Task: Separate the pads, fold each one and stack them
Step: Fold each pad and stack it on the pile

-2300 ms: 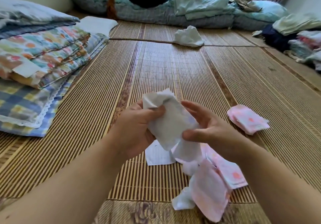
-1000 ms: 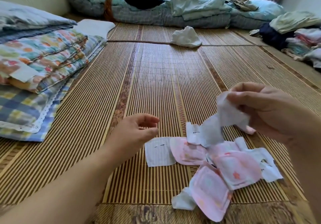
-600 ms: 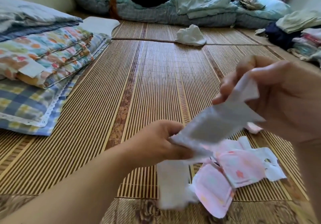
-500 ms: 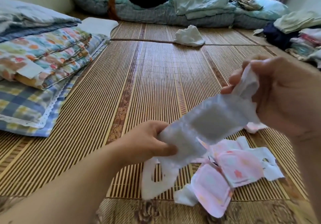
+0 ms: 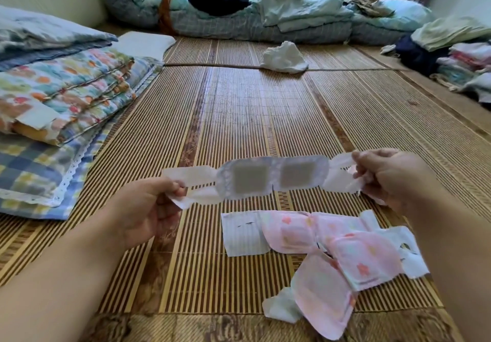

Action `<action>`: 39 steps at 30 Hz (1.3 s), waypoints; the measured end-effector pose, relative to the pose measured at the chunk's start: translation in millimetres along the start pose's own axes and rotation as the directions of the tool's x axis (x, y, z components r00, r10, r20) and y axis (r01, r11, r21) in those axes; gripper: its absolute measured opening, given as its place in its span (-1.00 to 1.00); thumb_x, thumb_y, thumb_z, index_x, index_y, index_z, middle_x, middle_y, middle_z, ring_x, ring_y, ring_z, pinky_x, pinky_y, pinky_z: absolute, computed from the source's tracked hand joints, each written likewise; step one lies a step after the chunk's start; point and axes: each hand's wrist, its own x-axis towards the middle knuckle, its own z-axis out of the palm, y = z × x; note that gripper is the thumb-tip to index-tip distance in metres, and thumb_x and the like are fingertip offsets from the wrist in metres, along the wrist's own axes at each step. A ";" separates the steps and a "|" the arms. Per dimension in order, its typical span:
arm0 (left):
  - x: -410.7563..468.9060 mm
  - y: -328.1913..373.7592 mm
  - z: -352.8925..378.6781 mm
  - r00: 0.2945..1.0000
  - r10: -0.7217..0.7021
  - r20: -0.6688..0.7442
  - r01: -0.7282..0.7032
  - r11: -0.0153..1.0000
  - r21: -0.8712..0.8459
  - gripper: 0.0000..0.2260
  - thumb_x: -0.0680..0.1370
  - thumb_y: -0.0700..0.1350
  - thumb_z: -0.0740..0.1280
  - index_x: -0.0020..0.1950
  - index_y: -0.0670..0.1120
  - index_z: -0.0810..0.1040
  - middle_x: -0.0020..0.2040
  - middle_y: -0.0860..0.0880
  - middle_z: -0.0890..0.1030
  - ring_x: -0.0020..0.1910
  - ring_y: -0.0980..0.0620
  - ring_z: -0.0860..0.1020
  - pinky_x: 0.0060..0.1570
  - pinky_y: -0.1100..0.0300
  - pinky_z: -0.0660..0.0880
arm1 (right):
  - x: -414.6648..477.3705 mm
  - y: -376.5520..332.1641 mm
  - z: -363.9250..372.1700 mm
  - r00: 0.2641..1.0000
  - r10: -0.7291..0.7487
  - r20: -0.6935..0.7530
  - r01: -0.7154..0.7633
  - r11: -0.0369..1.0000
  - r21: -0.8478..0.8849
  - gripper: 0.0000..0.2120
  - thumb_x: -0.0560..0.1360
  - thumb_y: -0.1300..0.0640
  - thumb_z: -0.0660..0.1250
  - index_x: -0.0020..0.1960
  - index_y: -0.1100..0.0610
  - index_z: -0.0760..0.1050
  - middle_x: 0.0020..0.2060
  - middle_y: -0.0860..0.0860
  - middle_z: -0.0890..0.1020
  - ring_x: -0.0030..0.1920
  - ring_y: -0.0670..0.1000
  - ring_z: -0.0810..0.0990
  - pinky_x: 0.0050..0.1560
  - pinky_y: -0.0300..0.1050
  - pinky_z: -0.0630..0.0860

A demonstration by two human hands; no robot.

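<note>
Stretched flat since half a second ago, a white pad (image 5: 268, 179) is held level above the bamboo mat (image 5: 239, 108), its ends pinched by the closed left hand (image 5: 144, 209) and right hand (image 5: 393, 175). Unsorted pink pads (image 5: 329, 251) lie just beneath. Bare mat extends ahead toward a crumpled white cloth (image 5: 284, 57).

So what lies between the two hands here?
Head view: the white pad, stretched flat between left hand and right hand, showing two grey squares; each hand pinches an end.
</note>
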 end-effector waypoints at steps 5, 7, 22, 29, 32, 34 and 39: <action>3.1 2.9 2.0 0.993 0.054 -0.103 -0.057 0.998 -0.025 -0.83 0.49 -0.15 0.32 -0.24 -0.14 0.64 -0.38 -0.04 0.65 -0.47 0.07 0.57 -0.49 0.18 0.52 | 11.8 23.8 15.3 0.998 0.048 0.046 -0.044 0.995 -0.084 -0.90 0.48 0.22 0.38 -0.16 0.27 0.56 -0.51 0.08 0.63 -0.58 -0.08 0.53 -0.55 -0.24 0.47; 4.1 4.8 7.2 0.985 0.081 -0.155 -0.086 0.996 -0.026 -0.83 0.52 -0.12 0.31 -0.20 -0.14 0.62 -0.40 -0.01 0.64 -0.45 0.08 0.57 -0.48 0.20 0.52 | 16.0 28.0 24.5 0.999 0.045 0.020 -0.043 0.995 -0.093 -0.88 0.46 0.21 0.40 -0.14 0.27 0.55 -0.53 0.07 0.62 -0.58 -0.07 0.53 -0.52 -0.22 0.48; 9.2 10.4 13.8 0.889 0.263 -0.374 -0.328 0.937 -0.121 -0.96 0.46 -0.12 0.36 -0.18 -0.07 0.55 -0.43 0.06 0.50 -0.41 0.11 0.51 -0.41 0.14 0.50 | 19.2 7.0 29.2 0.999 -0.014 -0.049 -0.005 0.925 -0.380 -0.78 0.37 -0.02 0.47 -0.27 0.15 0.61 -0.64 -0.02 0.49 -0.57 -0.05 0.39 -0.50 -0.15 0.41; 6.2 5.2 17.4 0.901 0.254 -0.351 -0.253 0.966 0.051 -0.89 0.49 -0.16 0.31 -0.21 -0.14 0.58 -0.47 0.00 0.55 -0.54 0.10 0.49 -0.54 0.21 0.41 | 15.7 21.8 42.9 0.999 -0.040 0.013 0.041 0.859 -0.510 -0.78 0.48 0.04 0.39 -0.23 0.18 0.57 -0.33 0.15 0.64 -0.32 0.12 0.60 -0.29 0.08 0.58; 7.2 0.9 19.4 0.904 0.266 -0.334 -0.222 0.961 0.167 -0.85 0.49 -0.13 0.31 -0.22 -0.15 0.59 -0.39 -0.07 0.58 -0.47 0.04 0.51 -0.48 0.16 0.44 | 14.9 21.5 54.3 0.996 -0.073 0.041 0.083 0.820 -0.567 -0.78 0.46 0.02 0.40 -0.24 0.16 0.58 -0.30 0.13 0.64 -0.24 0.15 0.62 -0.17 0.07 0.60; 6.6 -0.3 23.9 0.904 0.284 -0.320 -0.234 0.954 0.186 -0.84 0.50 -0.12 0.32 -0.22 -0.15 0.60 -0.34 -0.09 0.58 -0.41 0.00 0.51 -0.40 0.11 0.45 | 11.4 18.6 64.5 0.991 -0.115 0.065 0.131 0.801 -0.584 -0.78 0.43 -0.01 0.43 -0.29 0.12 0.58 -0.35 0.05 0.62 -0.30 0.08 0.59 -0.27 -0.05 0.53; 5.6 -1.1 42.1 0.911 0.295 -0.290 -0.244 0.949 0.200 -0.85 0.49 -0.11 0.33 -0.24 -0.13 0.60 -0.35 -0.05 0.60 -0.40 0.05 0.55 -0.37 0.13 0.50 | -3.6 19.4 96.8 0.980 -0.096 0.176 0.178 0.817 -0.548 -0.79 0.42 -0.02 0.44 -0.28 0.10 0.59 -0.37 0.02 0.63 -0.36 0.00 0.58 -0.34 -0.12 0.52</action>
